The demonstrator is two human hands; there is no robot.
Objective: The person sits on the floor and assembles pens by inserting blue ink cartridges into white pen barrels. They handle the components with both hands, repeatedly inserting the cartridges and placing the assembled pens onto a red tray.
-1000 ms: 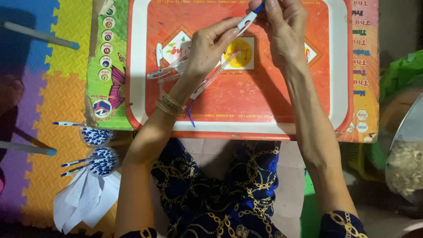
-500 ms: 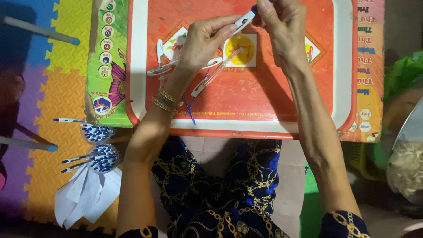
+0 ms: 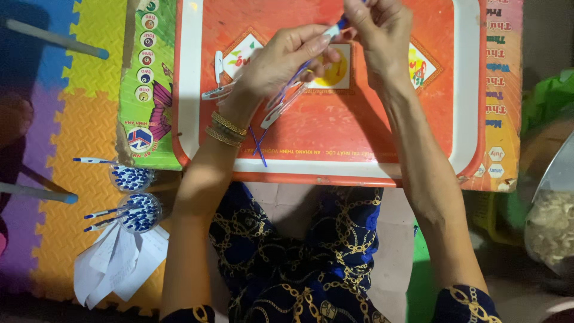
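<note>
Both my hands work over an orange tray (image 3: pixel 335 140) with a white rim. My left hand (image 3: pixel 281 57) grips a bunch of white pen barrels and thin blue refills that stick out below the palm. My right hand (image 3: pixel 376 30) pinches the blue-tipped end of one white pen (image 3: pixel 333 28) that the left fingers also hold. Gold bangles (image 3: pixel 224 128) sit on my left wrist. Two loose white pen parts (image 3: pixel 216 78) lie on the tray left of my left hand.
Two clear cups (image 3: pixel 134 194) full of blue caps and pens stand on the foam mat at lower left, above white paper (image 3: pixel 116 263). A green printed board (image 3: pixel 146 78) lies under the tray. A bag of pale pieces (image 3: pixel 550 230) sits at right.
The view has shifted slightly. My hands stay together on the pen at the tray's top, with the right hand moving a little lower and closer to the left.
</note>
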